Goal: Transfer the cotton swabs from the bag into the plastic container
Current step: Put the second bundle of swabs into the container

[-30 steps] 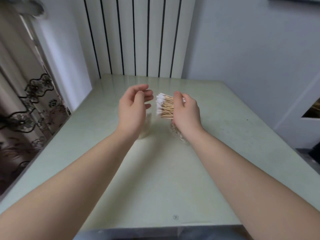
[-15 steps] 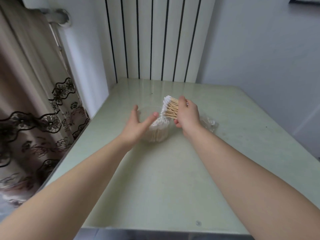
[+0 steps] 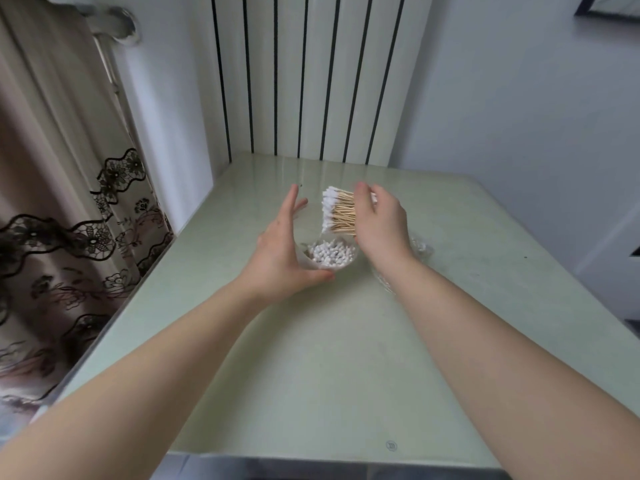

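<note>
A clear round plastic container [image 3: 350, 261] stands on the table with several cotton swabs upright in it, white tips up. My left hand [image 3: 282, 251] cups its left side, thumb under the near rim, fingers spread. My right hand [image 3: 379, 223] grips a thick bundle of wooden-stick cotton swabs [image 3: 337, 211] lying sideways, white tips to the left, just above and behind the container. The crumpled clear bag [image 3: 420, 249] lies on the table right of the container, partly hidden under my right wrist.
The pale green table [image 3: 329, 358] ends at a wall with a striped white radiator panel [image 3: 311, 81] behind. A lace-trimmed curtain [image 3: 69, 220] hangs along the left edge. The near table edge runs across the bottom.
My left hand has come against the container's side and now cups it. My right hand has carried the swab bundle over the container. The view has shifted closer.
</note>
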